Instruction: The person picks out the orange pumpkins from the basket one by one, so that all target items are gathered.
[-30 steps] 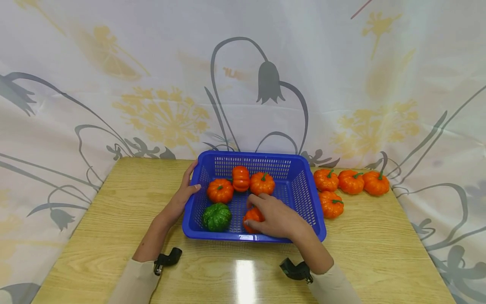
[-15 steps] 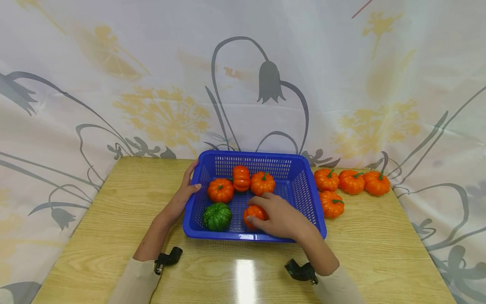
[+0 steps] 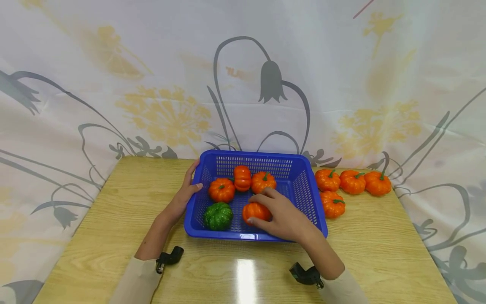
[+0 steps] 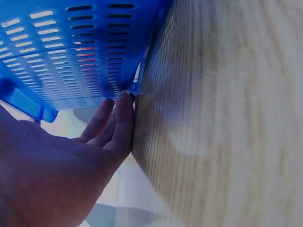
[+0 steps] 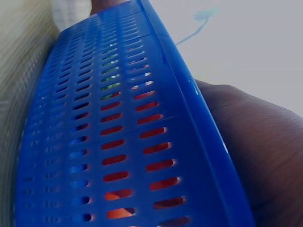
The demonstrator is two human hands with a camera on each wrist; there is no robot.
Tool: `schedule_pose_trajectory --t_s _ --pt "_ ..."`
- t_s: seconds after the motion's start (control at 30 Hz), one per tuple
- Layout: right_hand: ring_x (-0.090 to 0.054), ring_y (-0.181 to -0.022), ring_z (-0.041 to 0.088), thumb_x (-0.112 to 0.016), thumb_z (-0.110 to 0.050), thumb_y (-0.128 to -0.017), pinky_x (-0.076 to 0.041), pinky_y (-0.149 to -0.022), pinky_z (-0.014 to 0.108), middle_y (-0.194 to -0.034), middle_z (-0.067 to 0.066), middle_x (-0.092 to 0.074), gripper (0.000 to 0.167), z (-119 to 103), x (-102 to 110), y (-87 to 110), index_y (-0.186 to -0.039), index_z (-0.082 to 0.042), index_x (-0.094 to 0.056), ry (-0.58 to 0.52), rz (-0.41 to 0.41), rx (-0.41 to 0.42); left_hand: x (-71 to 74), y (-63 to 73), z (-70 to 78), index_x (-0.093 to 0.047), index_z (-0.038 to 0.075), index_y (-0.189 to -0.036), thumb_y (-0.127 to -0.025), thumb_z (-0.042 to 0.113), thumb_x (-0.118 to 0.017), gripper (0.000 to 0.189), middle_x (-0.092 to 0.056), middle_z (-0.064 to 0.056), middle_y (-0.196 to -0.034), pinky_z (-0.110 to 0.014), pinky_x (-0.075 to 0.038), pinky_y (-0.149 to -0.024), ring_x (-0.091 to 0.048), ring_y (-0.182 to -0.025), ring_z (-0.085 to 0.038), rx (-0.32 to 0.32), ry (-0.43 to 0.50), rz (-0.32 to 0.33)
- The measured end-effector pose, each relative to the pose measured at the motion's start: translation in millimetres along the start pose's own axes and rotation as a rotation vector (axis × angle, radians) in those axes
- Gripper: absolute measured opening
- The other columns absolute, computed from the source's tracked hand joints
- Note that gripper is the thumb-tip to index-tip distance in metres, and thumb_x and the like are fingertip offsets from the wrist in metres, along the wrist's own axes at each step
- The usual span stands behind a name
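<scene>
A blue plastic basket (image 3: 255, 237) with slotted walls stands on the wooden table. My left hand (image 3: 182, 198) holds its left side, thumb over the rim; in the left wrist view the fingers (image 4: 124, 118) reach along the outer wall, low by the tabletop. Inside the basket, my right hand (image 3: 281, 215) grips a small orange pumpkin (image 3: 255, 213) between thumb and fingers, near the front wall. Left of it sits a green pumpkin (image 3: 218, 216). Behind are an orange pumpkin (image 3: 222, 190), one lying on its side (image 3: 242, 178) and another orange one (image 3: 263, 182).
Several more orange pumpkins (image 3: 352, 182) stand on the table (image 3: 379, 245) right of the basket, one (image 3: 332, 204) close against its wall. A patterned cloth (image 3: 171, 63) hangs behind the table. In the right wrist view, the basket's slotted wall (image 5: 94, 106) fills most of the frame.
My right hand has shifted slightly back and right, and the pumpkin in it has turned and moved away from the front wall. The left hand keeps its place.
</scene>
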State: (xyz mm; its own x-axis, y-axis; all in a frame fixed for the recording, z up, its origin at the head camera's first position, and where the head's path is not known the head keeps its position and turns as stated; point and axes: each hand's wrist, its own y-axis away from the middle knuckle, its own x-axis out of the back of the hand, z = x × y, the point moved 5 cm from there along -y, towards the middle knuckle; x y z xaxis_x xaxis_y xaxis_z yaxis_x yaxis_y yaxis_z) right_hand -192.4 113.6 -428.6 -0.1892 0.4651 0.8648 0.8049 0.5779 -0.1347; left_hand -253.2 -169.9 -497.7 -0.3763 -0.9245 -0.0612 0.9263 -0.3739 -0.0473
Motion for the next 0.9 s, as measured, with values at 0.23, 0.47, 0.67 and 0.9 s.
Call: schedule_pose_trajectory --t_s 0.23,0.47,0.67,0.9 --pt "-0.063 -0.104 0.015 -0.078 -0.043 -0.096 -0.058 -0.088 0.039 -0.128 -0.002 -0.061 0.037 1 5 7.4 -0.127 -0.025 -0.069 -0.011 0.101 0.062 0.3 -0.6 0.2 0.001 0.035 -0.171 -0.109 0.015 -0.039 0.077 -0.018 -0.021 -0.173 -0.045 -0.051 -0.106 -0.036 -0.149 -0.048 0.011 -0.017 0.003" --pt "-0.061 -0.103 0.012 -0.083 -0.039 -0.092 -0.058 -0.087 0.037 -0.124 -0.003 -0.061 0.04 5 10 16.4 -0.124 -0.021 -0.067 -0.006 0.204 0.144 0.4 -0.4 -0.5 0.001 0.037 -0.171 -0.109 0.017 -0.04 0.077 -0.016 -0.02 -0.174 -0.056 -0.047 -0.11 -0.035 -0.151 -0.048 0.021 -0.014 0.006" --pt "-0.063 -0.114 0.017 -0.088 -0.036 -0.087 -0.058 -0.096 0.04 -0.127 -0.001 -0.062 0.046 7 16 23.8 -0.122 -0.016 -0.065 -0.014 0.266 0.155 0.5 -0.8 -1.0 0.001 0.036 -0.171 -0.109 0.017 -0.04 0.077 -0.014 -0.02 -0.175 -0.064 -0.042 -0.112 -0.032 -0.152 -0.05 0.009 -0.014 0.005" --pt "-0.061 -0.121 0.02 -0.089 -0.035 -0.086 -0.054 -0.103 0.04 -0.13 0.002 -0.062 0.05 8 21 30.4 -0.121 -0.013 -0.062 -0.019 0.305 0.168 1.3 -0.9 -2.0 0.001 0.035 -0.171 -0.109 0.017 -0.04 0.077 -0.016 -0.022 -0.173 -0.051 -0.049 -0.108 -0.034 -0.15 -0.049 0.002 -0.014 0.002"
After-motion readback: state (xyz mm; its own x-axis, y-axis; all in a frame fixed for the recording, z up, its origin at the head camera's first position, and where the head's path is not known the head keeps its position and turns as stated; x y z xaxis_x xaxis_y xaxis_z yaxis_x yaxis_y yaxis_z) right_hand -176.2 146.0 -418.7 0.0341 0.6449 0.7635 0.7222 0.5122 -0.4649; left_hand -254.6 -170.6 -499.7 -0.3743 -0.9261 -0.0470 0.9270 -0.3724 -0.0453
